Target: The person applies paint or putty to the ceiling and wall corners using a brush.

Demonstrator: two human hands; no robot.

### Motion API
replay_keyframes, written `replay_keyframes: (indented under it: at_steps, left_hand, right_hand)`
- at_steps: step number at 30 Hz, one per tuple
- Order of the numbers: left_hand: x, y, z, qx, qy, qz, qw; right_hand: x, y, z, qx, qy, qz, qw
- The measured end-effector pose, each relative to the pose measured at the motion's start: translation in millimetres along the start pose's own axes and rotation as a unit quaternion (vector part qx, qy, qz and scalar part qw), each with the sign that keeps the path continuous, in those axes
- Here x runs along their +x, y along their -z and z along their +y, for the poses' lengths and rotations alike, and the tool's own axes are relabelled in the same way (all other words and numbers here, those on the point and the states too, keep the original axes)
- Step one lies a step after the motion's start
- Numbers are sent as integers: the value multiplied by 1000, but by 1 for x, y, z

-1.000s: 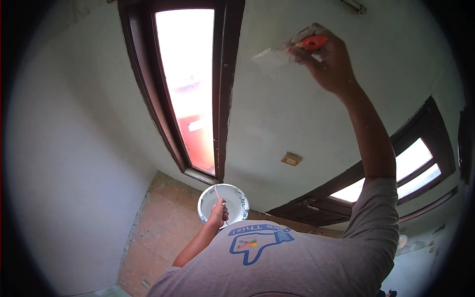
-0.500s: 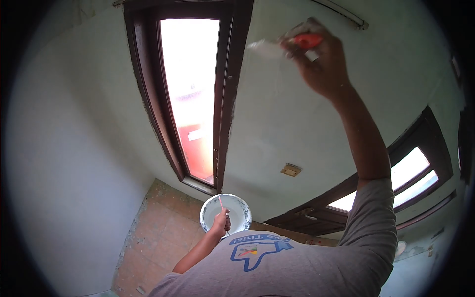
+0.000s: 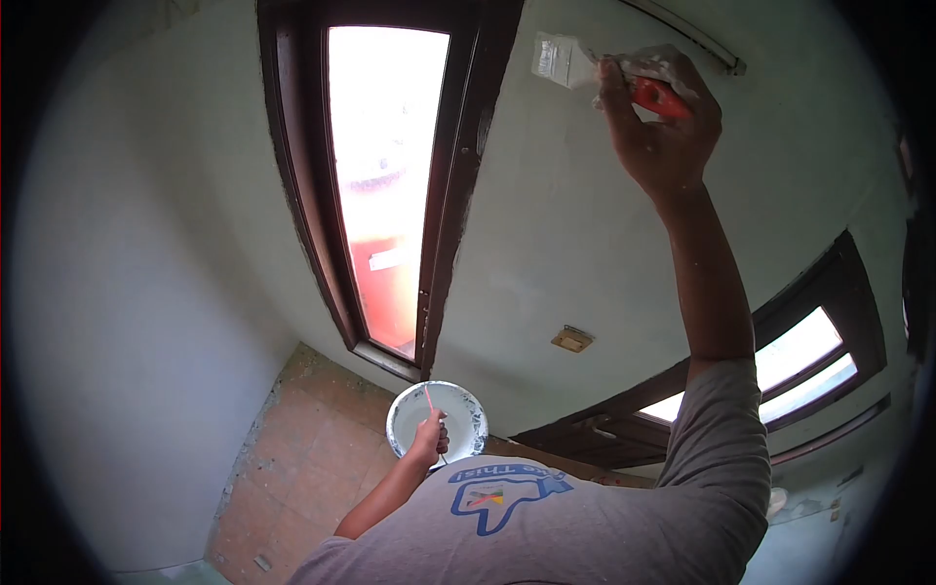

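Observation:
High up near the wall (image 3: 556, 224), my right hand (image 3: 673, 151) is closed around the red handle of a paintbrush (image 3: 661, 97). White paint coats the brush, and its pale bristles point left, at or very near the wall surface; contact is hard to tell. Low in front of my body, my left hand (image 3: 429, 437) grips the thin handle of a white bucket (image 3: 395, 429). Dark smears mark the bucket's rim, and its inside looks whitish.
A dark-framed tall window (image 3: 390, 156) is left of the brush. A yellowed switch plate (image 3: 572, 338) sits on the wall, with another dark-framed window (image 3: 799, 351) to the right. A tube-like fixture (image 3: 682, 34) runs above my right hand. Below are stained floor tiles (image 3: 292, 468).
My right hand and the paintbrush have shifted right in view, and the blurred bristles now show sharply. The window has also slid slightly right. My left hand still holds the bucket.

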State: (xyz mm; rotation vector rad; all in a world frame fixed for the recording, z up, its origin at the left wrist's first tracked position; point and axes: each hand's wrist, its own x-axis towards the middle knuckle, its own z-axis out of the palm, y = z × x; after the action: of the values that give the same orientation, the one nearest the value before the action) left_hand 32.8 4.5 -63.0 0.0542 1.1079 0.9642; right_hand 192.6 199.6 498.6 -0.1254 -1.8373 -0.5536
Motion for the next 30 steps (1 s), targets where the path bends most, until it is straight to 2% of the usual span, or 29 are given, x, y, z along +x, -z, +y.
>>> replay_keyframes:
  at_steps: [2, 3, 4, 6, 7, 11, 14, 15, 17, 19, 21, 22, 24, 25, 29, 30]
  left_hand:
    - [3, 2, -1, 4, -1, -4, 1000]
    - [1, 1, -3, 2, -1, -2, 1000]
    - [0, 0, -2, 4, -5, -2, 1000]
    - [-3, -1, -1, 6, -12, 0, 1000]
    - [-4, -2, -1, 3, -11, 5, 1000]
    - [-6, -4, 1, -3, -11, 21, 1000]
    - [-5, -3, 0, -2, -12, 14, 1000]
    - [-3, -1, 0, -2, -11, 16, 1000]
    - [-2, -1, -1, -2, -14, 13, 1000]
    - [-3, -1, -1, -3, -14, 18, 1000]
    - [-2, -1, -3, -4, -15, 22, 1000]
    - [1, 1, -3, -5, -15, 20, 1000]
    - [2, 1, -3, -5, -15, 18, 1000]
    - [1, 0, -3, -6, -16, 19, 1000]
    - [0, 0, -2, -5, -16, 19, 1000]
    - [0, 0, -1, -5, -18, 19, 1000]
  right_hand:
    - [-13, 4, -6, 18, -30, 33, 999]
    - [-44, -15, 3, -11, 84, 51, 995]
    - [-63, -25, -2, -15, 76, 20, 997]
    - [-120, -38, -10, -28, 36, -114, 992]
    - [-146, -46, -14, -46, 60, -141, 987]
    - [-209, -61, -39, 91, 15, -301, 949]
    - [-209, -63, -46, 77, 10, -316, 946]
    - [-202, -61, -43, 78, 8, -316, 946]
    - [-166, -48, -26, -3, 9, -307, 952]
    - [-124, -30, -9, 18, -46, -211, 976]
    - [-94, -15, 1, -49, 20, -123, 991]
    - [-90, -14, 5, -48, 20, -123, 991]
    - [-83, -10, 10, -75, 49, -7, 996]
    - [-87, -12, 11, -76, 49, -7, 996]
    - [-156, -39, -9, -24, 25, -178, 983]
    - [-178, -42, -26, -20, -19, -275, 961]
